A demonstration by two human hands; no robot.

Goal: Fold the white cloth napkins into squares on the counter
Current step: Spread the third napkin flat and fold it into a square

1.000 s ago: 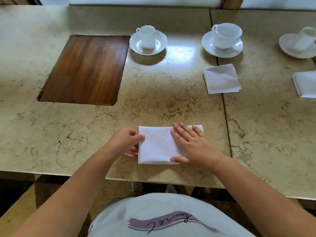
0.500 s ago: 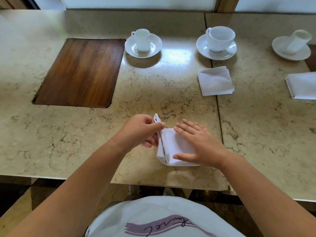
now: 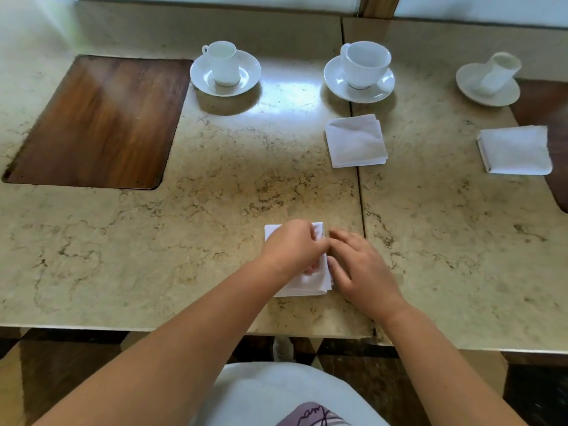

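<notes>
A white napkin (image 3: 309, 283) lies folded into a small square on the marble counter (image 3: 172, 247), near its front edge. My left hand (image 3: 292, 249) covers most of it, fingers curled and pinching the folded-over layer at the napkin's right side. My right hand (image 3: 360, 269) rests flat just to the right, its relaxed fingers touching the napkin's right edge. Two more folded white napkins lie farther back, one (image 3: 356, 142) in the middle and one (image 3: 516, 150) at the right.
Two upright white cups on saucers (image 3: 226, 68) (image 3: 364, 65) stand at the back. A third cup (image 3: 499, 74) lies tipped on its saucer at the back right. A dark wooden inlay (image 3: 98, 121) fills the counter's left. A seam (image 3: 360, 192) splits the slabs.
My left hand lifted the napkin's left half and carried it over to the right, halving the rectangle into a square. My right hand slid off the cloth to its right edge.
</notes>
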